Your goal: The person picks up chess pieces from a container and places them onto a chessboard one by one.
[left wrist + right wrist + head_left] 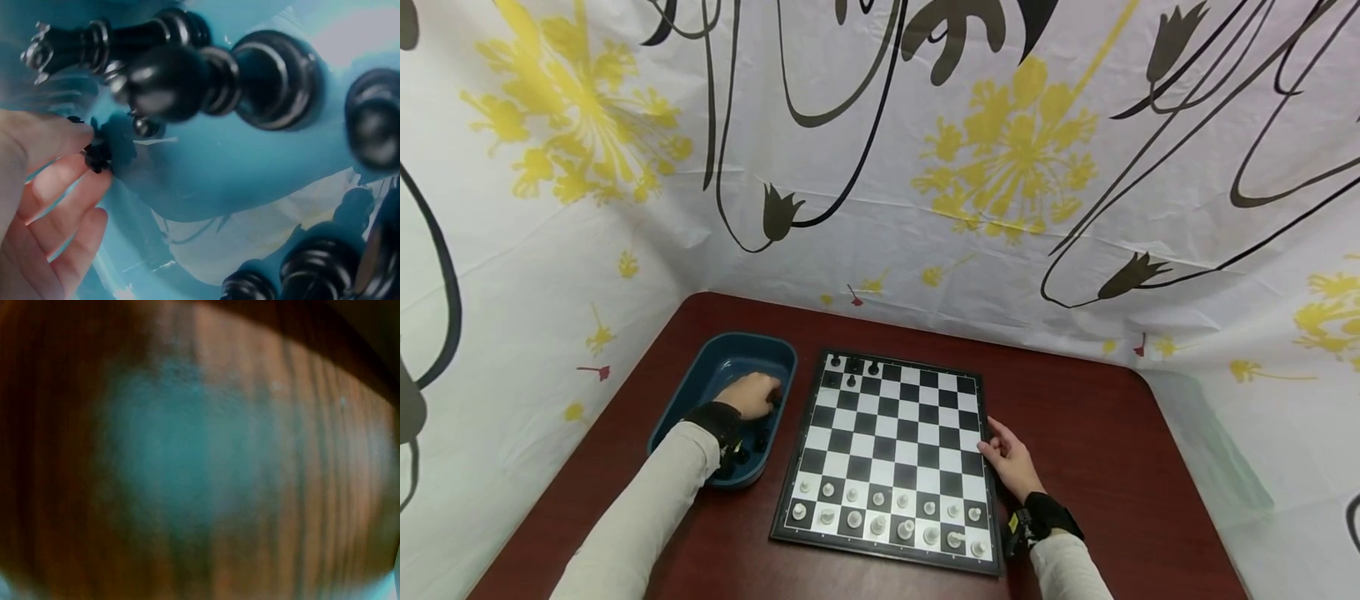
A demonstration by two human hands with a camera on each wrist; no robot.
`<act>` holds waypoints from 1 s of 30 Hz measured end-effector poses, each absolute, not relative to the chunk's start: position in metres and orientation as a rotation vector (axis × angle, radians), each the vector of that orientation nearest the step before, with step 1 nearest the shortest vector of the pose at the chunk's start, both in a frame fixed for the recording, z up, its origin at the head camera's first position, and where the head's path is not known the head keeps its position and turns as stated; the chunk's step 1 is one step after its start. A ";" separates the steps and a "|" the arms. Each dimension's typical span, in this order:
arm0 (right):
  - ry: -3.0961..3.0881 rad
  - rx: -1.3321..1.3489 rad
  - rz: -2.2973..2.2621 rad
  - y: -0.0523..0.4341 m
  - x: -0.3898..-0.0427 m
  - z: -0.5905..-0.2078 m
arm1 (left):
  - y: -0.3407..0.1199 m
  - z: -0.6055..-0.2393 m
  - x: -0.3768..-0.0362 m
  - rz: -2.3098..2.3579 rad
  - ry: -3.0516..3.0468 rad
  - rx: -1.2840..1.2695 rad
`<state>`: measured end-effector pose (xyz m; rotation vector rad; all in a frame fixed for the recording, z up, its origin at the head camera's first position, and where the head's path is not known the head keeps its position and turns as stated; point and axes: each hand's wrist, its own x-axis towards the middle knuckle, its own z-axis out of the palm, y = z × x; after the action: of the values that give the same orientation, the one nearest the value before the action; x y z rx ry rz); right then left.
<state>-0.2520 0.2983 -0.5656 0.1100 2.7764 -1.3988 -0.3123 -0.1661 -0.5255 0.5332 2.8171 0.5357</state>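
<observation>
Left hand (752, 393) pinching black piece (97, 156) in tray (715, 357) | right hand (1011, 460) touching chessboard (895, 450) edge

Glossy black plastic chess pieces (187, 81), glossy blue tray (715, 358), polished wood table (1075, 433).

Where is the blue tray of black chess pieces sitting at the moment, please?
In the head view the blue tray sits on the table just left of the chessboard, with the left hand reaching into it.
</observation>
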 end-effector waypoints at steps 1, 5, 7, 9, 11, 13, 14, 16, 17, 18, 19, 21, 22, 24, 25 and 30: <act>2.777 0.113 -1.400 0.298 -0.252 -0.566 | -0.167 -0.524 -0.312 0.539 2.818 0.535; 2.779 0.115 -1.394 0.298 -0.252 -0.565 | -0.170 -0.520 -0.313 0.540 2.818 0.536; 2.778 0.114 -1.389 0.298 -0.252 -0.565 | -0.172 -0.518 -0.313 0.522 2.824 0.532; 2.779 0.111 -1.389 0.298 -0.252 -0.565 | -0.173 -0.517 -0.313 0.509 2.833 0.532; 2.781 0.104 -1.389 0.298 -0.252 -0.565 | -0.174 -0.515 -0.313 0.512 2.839 0.528; 2.782 0.098 -1.392 0.298 -0.252 -0.565 | -0.174 -0.513 -0.313 0.521 2.842 0.521; 2.778 0.095 -1.399 0.299 -0.252 -0.565 | -0.174 -0.512 -0.313 0.527 2.842 0.512; 2.773 0.091 -1.409 0.299 -0.251 -0.566 | -0.175 -0.509 -0.313 0.533 2.842 0.502; 2.770 0.090 -1.413 0.299 -0.251 -0.565 | -0.175 -0.508 -0.313 0.533 2.843 0.495; 2.769 0.090 -1.415 0.299 -0.251 -0.566 | -0.175 -0.507 -0.312 0.536 2.841 0.488; 2.767 0.089 -1.416 0.299 -0.251 -0.566 | -0.175 -0.506 -0.312 0.538 2.842 0.484; 2.767 0.087 -1.417 0.300 -0.251 -0.566 | -0.174 -0.504 -0.312 0.538 2.844 0.483; 2.767 0.090 -1.416 0.300 -0.251 -0.566 | -0.174 -0.504 -0.312 0.542 2.842 0.485; 2.765 0.094 -1.421 0.300 -0.251 -0.567 | -0.174 -0.503 -0.313 0.545 2.843 0.483; 2.764 0.096 -1.424 0.301 -0.252 -0.566 | -0.174 -0.503 -0.313 0.544 2.844 0.482; 2.769 0.088 -1.433 0.301 -0.252 -0.566 | -0.175 -0.505 -0.315 0.541 2.854 0.459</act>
<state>-0.2519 0.3013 -0.5663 0.0878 2.7694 -1.4333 -0.3153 -0.1747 -0.5045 0.4589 2.8539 0.5414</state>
